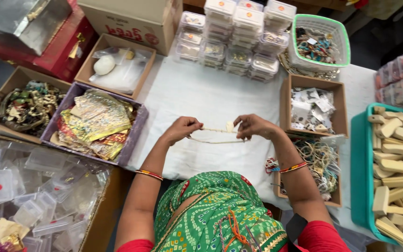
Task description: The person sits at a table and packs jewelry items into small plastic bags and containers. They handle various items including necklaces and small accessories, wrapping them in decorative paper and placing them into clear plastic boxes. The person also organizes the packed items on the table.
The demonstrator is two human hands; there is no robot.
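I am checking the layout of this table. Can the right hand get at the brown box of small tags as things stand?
Probably yes. The right hand is just beside the brown box, nothing lies between, but it holds a pale string with the left hand.

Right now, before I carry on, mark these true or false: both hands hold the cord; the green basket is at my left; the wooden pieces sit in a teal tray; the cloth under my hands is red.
1. Both hands hold the cord. True: the left hand and right hand stretch the pale cord between them.
2. The green basket is at your left. False: it stands far right.
3. Wooden pieces sit in a teal tray. True.
4. The cloth is red. False: it is white.
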